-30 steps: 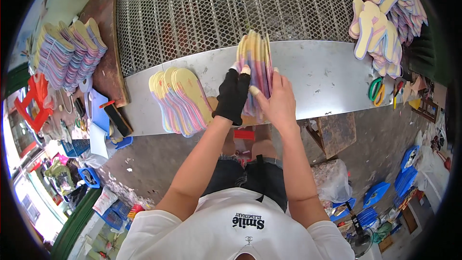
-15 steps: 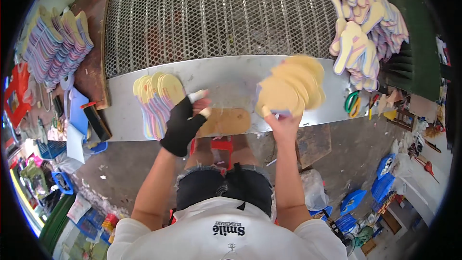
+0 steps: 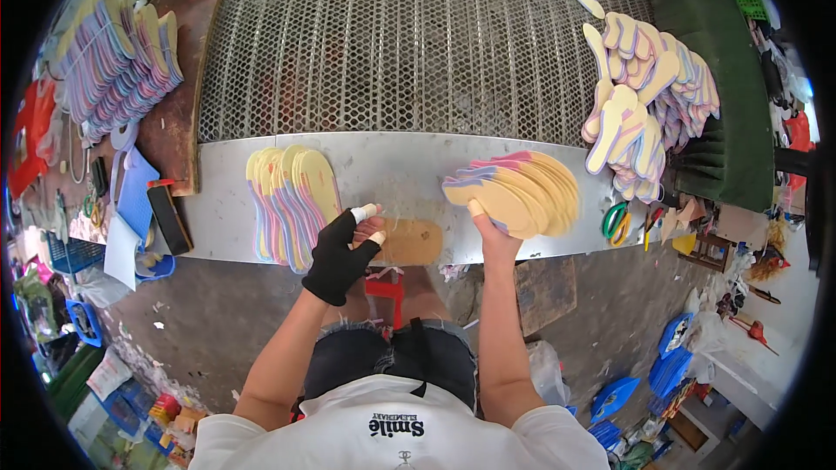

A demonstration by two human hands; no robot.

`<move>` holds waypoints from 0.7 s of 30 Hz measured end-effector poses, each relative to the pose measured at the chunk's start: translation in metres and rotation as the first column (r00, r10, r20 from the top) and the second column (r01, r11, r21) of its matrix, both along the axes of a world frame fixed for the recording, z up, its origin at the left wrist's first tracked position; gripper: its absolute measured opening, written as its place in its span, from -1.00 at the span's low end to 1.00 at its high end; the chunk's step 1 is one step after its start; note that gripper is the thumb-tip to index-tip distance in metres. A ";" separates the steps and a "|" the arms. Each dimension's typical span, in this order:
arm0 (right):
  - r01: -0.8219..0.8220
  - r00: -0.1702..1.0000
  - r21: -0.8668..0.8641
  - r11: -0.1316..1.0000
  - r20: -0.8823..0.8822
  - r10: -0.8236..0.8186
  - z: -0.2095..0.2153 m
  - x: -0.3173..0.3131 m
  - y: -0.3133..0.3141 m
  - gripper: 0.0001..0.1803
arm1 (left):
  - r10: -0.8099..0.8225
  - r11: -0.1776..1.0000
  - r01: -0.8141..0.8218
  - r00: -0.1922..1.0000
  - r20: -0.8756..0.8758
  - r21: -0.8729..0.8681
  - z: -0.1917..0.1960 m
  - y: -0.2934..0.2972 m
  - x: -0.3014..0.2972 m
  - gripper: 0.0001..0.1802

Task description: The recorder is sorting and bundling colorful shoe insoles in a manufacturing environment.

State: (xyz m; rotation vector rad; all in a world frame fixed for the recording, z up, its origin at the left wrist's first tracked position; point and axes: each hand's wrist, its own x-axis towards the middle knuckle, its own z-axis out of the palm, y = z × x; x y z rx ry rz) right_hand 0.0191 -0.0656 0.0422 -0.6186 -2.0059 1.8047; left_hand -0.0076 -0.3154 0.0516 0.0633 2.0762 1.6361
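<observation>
My right hand (image 3: 499,237) grips a fanned stack of cream insoles (image 3: 531,196) with pink and lilac parts, thumb on top and the other fingers hidden beneath. The fan is over the right part of a metal ledge (image 3: 392,165). My left hand (image 3: 335,259), in a black fingerless glove with white wrapping on the fingertips, is open with nothing in it. It hovers by the left end of a tan, round-ended board (image 3: 414,242) at the ledge's near edge. Just left of this hand lies an overlapping row of similar insoles (image 3: 292,200).
Beyond the ledge stretches a metal mesh belt (image 3: 409,43). A loose heap of insoles (image 3: 644,96) lies at its right, by a dark green curtain (image 3: 718,78). Tied insole bundles (image 3: 117,65) stand far left. Green-and-orange-handled scissors (image 3: 616,223) rest at the ledge's right end.
The fanned insoles in my right hand have turned and spread, now showing more pink and lilac. My left hand stays beside the board. The whole view has shifted slightly.
</observation>
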 end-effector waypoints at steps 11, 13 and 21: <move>-0.285 0.889 0.535 0.795 0.458 0.010 0.025 -0.035 -0.049 -0.31 | 0.166 0.984 -0.170 0.984 -0.064 -0.055 0.015 -0.035 -0.005 -0.64; -0.372 0.822 0.494 0.786 0.569 0.031 0.018 -0.041 -0.090 -0.28 | 0.218 0.976 -0.219 0.975 -0.050 -0.016 0.017 -0.044 -0.009 -0.66; -0.623 0.728 0.467 0.628 0.639 0.247 0.004 -0.039 -0.167 -0.31 | 0.123 0.986 -0.126 0.992 0.030 0.109 0.018 -0.043 -0.047 -0.60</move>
